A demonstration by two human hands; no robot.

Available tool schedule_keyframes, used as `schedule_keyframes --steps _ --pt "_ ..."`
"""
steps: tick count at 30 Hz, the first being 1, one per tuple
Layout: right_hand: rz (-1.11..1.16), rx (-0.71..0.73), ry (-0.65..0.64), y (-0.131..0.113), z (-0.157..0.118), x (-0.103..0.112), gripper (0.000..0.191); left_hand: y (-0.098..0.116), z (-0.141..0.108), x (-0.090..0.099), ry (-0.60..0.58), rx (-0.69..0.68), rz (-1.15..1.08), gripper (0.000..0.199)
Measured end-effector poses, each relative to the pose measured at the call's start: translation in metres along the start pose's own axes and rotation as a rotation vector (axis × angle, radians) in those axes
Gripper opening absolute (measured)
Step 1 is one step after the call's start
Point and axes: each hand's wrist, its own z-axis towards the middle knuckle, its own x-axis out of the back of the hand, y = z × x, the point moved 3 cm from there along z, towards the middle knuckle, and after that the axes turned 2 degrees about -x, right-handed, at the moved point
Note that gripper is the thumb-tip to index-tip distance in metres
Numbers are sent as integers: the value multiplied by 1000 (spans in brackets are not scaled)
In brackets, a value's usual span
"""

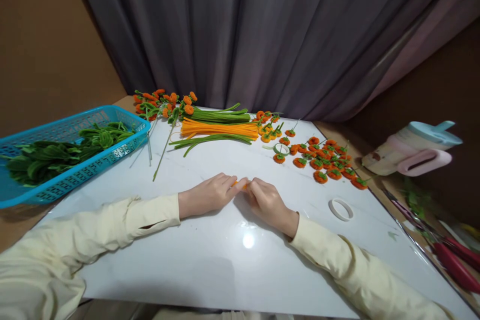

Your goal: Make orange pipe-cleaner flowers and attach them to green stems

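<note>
Over the middle of the white tabletop point(210, 250), my left hand point(210, 194) and my right hand point(269, 204) meet fingertip to fingertip. Both are closed on a small orange pipe cleaner piece point(242, 186), most of it hidden by the fingers. Beyond them lies a bundle of orange pipe cleaners point(217, 128), with green pipe cleaners point(221, 116) behind it and a few more green ones in front. To the right are several orange pipe-cleaner pumpkins point(320, 176) with green tops, plus some yellow-orange ones point(268, 136).
A blue basket point(93, 160) at left holds green pipe-cleaner leaves point(45, 160). Finished-looking orange stems point(168, 105) lie behind. At right are a white tape roll point(341, 209), a lidded cup point(408, 147) and red-handled pliers point(455, 262). A grey curtain point(225, 30) hangs behind.
</note>
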Motion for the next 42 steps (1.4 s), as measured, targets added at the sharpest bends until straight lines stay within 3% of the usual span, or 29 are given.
schedule_keyframes --steps 11,19,24,33,42 --pt "-169 123 -15 -9 4 2 20 -1 -3 -4 25 -33 -100 37" --pt "-62 -115 -65 2 2 -2 14 -6 -2 0 123 -98 -39 28" --pt "-160 -102 -62 2 2 2 13 -7 -2 1 142 -81 -33 30" --pt "-231 31 -104 -3 2 -3 21 -6 -1 0 124 -139 -2 29" --pt "-212 -19 -134 3 4 -3 20 -22 1 5 -30 -103 -155 31"
